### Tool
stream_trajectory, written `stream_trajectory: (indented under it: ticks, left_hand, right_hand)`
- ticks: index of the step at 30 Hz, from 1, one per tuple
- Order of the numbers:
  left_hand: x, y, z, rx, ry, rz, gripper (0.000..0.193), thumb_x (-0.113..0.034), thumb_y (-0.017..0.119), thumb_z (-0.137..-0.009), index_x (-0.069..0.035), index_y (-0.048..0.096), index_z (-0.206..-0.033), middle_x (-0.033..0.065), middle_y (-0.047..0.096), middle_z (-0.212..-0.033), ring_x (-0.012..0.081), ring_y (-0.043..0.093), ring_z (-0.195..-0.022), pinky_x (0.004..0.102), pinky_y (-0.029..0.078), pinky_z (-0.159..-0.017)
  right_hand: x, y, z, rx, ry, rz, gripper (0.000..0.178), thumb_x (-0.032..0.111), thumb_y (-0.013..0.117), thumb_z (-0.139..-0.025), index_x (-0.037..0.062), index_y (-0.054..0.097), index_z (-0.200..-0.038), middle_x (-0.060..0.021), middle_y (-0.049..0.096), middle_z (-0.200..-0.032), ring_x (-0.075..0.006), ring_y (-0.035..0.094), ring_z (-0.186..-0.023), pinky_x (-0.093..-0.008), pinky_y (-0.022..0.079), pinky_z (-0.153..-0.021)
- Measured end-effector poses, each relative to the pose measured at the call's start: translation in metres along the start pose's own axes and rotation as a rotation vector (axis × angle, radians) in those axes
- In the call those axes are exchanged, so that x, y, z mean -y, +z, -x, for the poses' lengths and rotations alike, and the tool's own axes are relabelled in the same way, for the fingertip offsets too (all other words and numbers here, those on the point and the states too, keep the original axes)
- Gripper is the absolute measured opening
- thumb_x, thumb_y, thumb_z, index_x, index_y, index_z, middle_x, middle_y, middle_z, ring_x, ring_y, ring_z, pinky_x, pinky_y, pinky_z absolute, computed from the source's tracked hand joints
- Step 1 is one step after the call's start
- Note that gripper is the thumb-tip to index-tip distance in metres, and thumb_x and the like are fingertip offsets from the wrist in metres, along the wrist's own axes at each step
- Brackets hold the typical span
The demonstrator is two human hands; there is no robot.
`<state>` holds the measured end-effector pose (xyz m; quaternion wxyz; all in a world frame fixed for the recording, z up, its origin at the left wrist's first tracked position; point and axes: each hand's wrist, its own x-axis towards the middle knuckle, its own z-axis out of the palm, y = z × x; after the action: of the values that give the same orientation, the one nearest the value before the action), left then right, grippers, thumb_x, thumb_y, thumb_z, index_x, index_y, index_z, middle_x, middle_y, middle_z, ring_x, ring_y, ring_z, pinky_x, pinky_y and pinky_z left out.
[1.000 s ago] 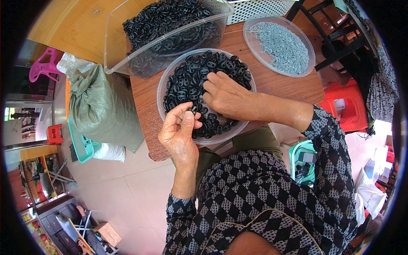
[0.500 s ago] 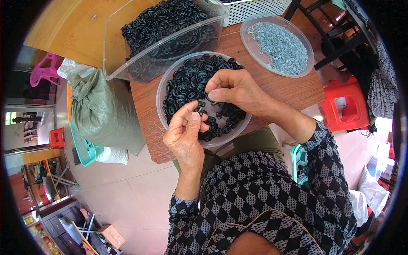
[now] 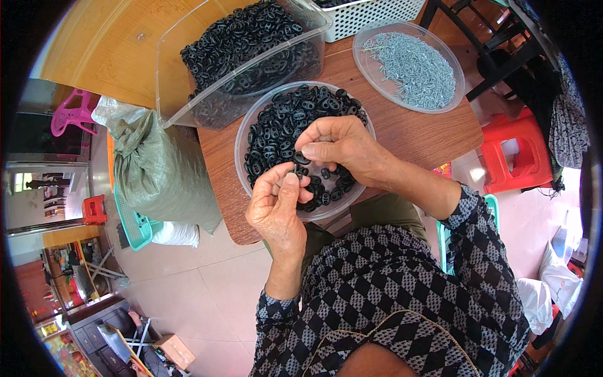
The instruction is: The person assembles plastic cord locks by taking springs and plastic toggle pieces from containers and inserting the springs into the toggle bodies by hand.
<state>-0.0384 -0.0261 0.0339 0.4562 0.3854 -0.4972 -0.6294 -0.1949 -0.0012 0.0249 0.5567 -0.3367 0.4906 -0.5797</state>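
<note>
Head view, nearest first: what do you see?

— A person's patterned sleeves come up from the near edge, and both hands meet above the near rim of a round clear bowl (image 3: 242,135).

— What is the left hand doing?

— The left hand (image 3: 276,204) is curled, thumb and forefinger pinched on a small black ring (image 3: 295,168), held just over the bowl's near side.

— And the right?

— The right hand (image 3: 342,147) reaches in from the right, its fingertips closed on another black piece (image 3: 302,158) right above the one in the left hand. The two pieces are touching or nearly so; I cannot tell which.

— What fills the bowl?

— Many black oval rings (image 3: 276,125), heaped loosely. The bowl sits on a brown wooden table (image 3: 414,132).

— Anything to the left?

— A grey-green sack (image 3: 157,169) leans beside the table, with a teal basket (image 3: 135,223) near it.

— Farther away?

— A clear rectangular tub (image 3: 179,50) holds more black rings at the far left. At the far right lies a clear round dish (image 3: 367,63) of small silver pins (image 3: 414,63). A white slotted basket (image 3: 370,16) stands behind, and a red stool (image 3: 512,154) stands off to the right.
</note>
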Motion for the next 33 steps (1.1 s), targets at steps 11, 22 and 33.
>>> stream_trajectory:
  ticks: [11, 22, 33]
  left_hand:
    - [-0.003, -0.003, -0.001, -0.051, 0.007, 0.099, 0.016, 0.001, 0.059, -0.086, 0.009, 0.059, -0.100, 0.0138, 0.065, -0.081, 0.0143, 0.061, -0.063, 0.0213, 0.049, -0.053]
    - [-0.004, -0.003, 0.006, -0.020, 0.036, -0.005, 0.019, 0.003, 0.060, -0.085, 0.010, 0.058, -0.103, 0.0118, 0.064, -0.081, 0.0154, 0.063, -0.066, 0.0215, 0.052, -0.054]
    - [0.000, -0.005, 0.006, -0.022, 0.061, -0.014, 0.022, 0.002, 0.059, -0.085, 0.009, 0.060, -0.106, 0.0103, 0.063, -0.081, 0.0148, 0.062, -0.067, 0.0222, 0.051, -0.056]
  right_hand:
    - [0.000, 0.008, 0.001, 0.010, 0.024, -0.152, 0.012, 0.011, 0.065, -0.082, 0.0010, 0.065, -0.088, -0.0019, 0.063, -0.073, -0.0062, 0.053, -0.058, -0.0197, 0.041, -0.048]
    - [0.000, 0.010, 0.004, -0.015, -0.006, -0.075, 0.011, 0.010, 0.063, -0.083, 0.0014, 0.065, -0.089, -0.0012, 0.063, -0.075, -0.0050, 0.053, -0.061, -0.0186, 0.041, -0.052]
    - [0.007, 0.014, 0.010, 0.022, -0.058, 0.019, 0.011, 0.004, 0.059, -0.083, -0.0001, 0.066, -0.091, -0.0008, 0.064, -0.076, -0.0030, 0.055, -0.066, -0.0193, 0.044, -0.056]
